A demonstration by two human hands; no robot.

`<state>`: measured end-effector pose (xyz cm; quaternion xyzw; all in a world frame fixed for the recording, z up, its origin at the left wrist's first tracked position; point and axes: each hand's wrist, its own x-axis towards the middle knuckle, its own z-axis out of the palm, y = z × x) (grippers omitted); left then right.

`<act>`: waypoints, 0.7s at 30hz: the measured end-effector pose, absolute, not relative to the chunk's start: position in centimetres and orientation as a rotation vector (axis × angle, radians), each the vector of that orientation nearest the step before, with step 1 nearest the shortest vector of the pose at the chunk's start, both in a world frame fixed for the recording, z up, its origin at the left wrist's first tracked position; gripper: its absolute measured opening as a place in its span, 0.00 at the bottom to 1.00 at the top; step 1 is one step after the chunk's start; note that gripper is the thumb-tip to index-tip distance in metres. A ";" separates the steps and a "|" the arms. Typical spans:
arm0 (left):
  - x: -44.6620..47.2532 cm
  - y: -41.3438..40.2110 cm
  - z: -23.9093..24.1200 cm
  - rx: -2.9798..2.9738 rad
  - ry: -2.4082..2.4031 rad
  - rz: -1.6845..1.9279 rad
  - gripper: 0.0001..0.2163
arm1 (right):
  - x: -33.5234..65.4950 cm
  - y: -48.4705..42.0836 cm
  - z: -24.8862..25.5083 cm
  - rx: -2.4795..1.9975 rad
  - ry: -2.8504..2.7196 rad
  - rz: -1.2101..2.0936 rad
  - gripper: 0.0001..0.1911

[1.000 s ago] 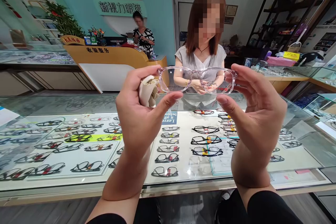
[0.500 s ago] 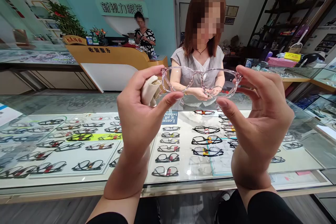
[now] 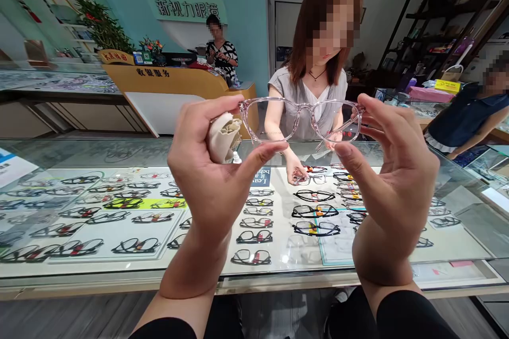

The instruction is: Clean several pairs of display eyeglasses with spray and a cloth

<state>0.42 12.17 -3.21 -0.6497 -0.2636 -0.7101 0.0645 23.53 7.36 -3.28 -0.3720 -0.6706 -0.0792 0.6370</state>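
In the head view, a pair of clear-framed glasses [image 3: 302,119] is being held up level before the camera, above the glass display counter [image 3: 278,279] and well clear of it. Its left end is being pinched between the thumb and forefinger of the left hand [image 3: 210,180], while the other fingers are being curled round a bunched beige cloth [image 3: 223,137]. Its right end is being gripped narrowly by the fingertips of the right hand [image 3: 392,180].

The cloth is being carried just beside the left lens and not pressed on it. No wiping is being done at this moment, and the work is judged to be at a holding and looking stage.

Rows of dark frames [image 3: 314,228] are being displayed under the glass. Across the counter, a loose pair [image 3: 314,180] is being touched by the hand [image 3: 296,169] of a person in a grey top [image 3: 306,95], well below the raised glasses. Nothing is being put in the way of the hands.
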 end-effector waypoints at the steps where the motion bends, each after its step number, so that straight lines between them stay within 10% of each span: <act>1: 0.4 12.0 -3.2 -1.952 -0.803 -2.134 0.22 | 23.6 7.4 -3.2 -0.850 -1.540 -0.181 0.26; 21: 0.2 11.7 -3.0 -1.899 -0.789 -2.032 0.26 | 23.8 7.7 -3.1 -0.869 -1.561 -0.178 0.23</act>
